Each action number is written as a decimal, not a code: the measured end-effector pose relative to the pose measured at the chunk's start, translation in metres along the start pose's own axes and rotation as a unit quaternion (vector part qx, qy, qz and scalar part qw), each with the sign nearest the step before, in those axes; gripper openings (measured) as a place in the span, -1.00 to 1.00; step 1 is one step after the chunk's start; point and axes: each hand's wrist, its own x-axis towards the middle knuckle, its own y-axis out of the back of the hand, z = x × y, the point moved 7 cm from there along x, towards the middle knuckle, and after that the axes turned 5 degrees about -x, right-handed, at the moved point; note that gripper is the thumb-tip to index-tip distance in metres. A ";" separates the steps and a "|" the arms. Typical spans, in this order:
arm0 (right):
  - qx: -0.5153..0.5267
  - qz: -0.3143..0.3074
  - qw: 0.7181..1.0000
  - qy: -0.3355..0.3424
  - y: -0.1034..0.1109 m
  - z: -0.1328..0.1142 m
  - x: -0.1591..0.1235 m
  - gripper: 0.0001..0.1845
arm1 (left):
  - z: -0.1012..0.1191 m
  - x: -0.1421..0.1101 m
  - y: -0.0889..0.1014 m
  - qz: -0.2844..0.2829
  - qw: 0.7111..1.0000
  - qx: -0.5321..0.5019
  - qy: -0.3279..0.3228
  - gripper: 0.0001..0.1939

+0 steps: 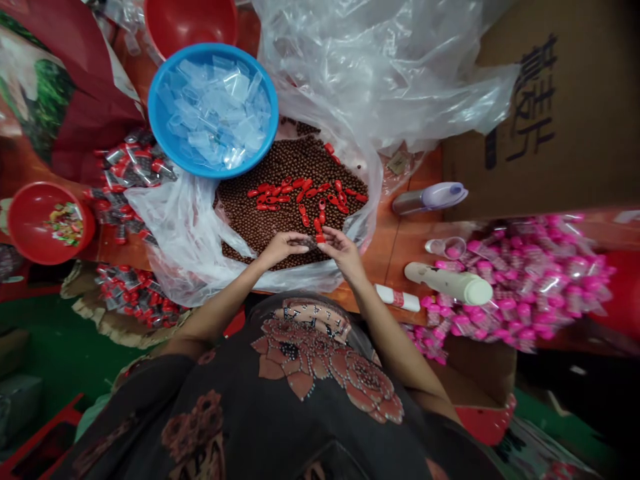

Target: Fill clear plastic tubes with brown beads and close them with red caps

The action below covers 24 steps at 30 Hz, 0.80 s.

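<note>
Over the near edge of a pile of small brown balls (280, 237), my two hands almost meet. My left hand (286, 247) pinches a small clear container (311, 244) that looks dark inside; its exact shape is hard to make out. Between the thumb and fingers of my right hand (344, 251) is a red plastic cap (320, 238), right against the container's end. Several loose red caps (273, 193) lie scattered on the balls, some just beyond my fingers. The balls rest on a clear plastic bag (187, 233) spread open on the table.
A blue basin (153, 120) of clear plastic pieces overlaps the pile's far left. Red-capped containers (133, 163) lie at left, near a red bowl (20, 233). To the right are a bottle (450, 283), a tumbler (425, 198), pink-capped containers (535, 287) and a large cardboard box (575, 147).
</note>
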 end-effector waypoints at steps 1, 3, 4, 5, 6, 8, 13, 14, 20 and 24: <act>-0.018 -0.002 1.000 0.011 0.000 -0.002 0.000 -0.49 | 0.001 -0.001 0.000 0.003 1.000 0.002 -0.004 -0.57; -0.064 -0.006 0.997 0.034 -0.001 -0.006 -0.001 -0.51 | 0.002 -0.002 0.001 0.009 1.000 0.018 -0.018 -0.58; -0.089 -0.007 0.995 0.047 -0.001 -0.009 -0.002 -0.54 | 0.003 -0.003 0.002 0.011 0.999 0.030 -0.025 -0.59; -0.115 -0.007 0.991 0.061 -0.001 -0.012 -0.003 -0.56 | 0.004 -0.004 0.002 0.011 0.998 0.044 -0.032 -0.60; -0.140 -0.006 0.987 0.076 -0.002 -0.016 -0.004 -0.59 | 0.005 -0.004 0.002 0.011 0.997 0.059 -0.039 -0.61; -0.186 -0.004 0.977 0.105 -0.005 -0.025 -0.008 -0.63 | 0.007 -0.005 0.002 0.010 0.995 0.083 -0.053 -0.63; -0.267 -0.022 0.948 0.172 -0.013 -0.041 -0.013 -0.67 | 0.006 -0.007 0.002 0.029 0.993 0.095 -0.065 -0.64; -0.281 -0.032 0.942 0.182 -0.014 -0.042 -0.013 -0.67 | 0.005 -0.008 0.002 0.035 0.993 0.092 -0.067 -0.64; -0.407 -0.064 0.874 0.258 -0.023 -0.041 -0.018 -0.59 | 0.005 -0.017 0.003 0.075 0.988 0.096 -0.091 -0.70; -0.459 -0.085 0.835 0.292 -0.038 -0.027 -0.025 -0.39 | 0.002 -0.023 0.005 0.110 0.987 0.080 -0.082 -0.71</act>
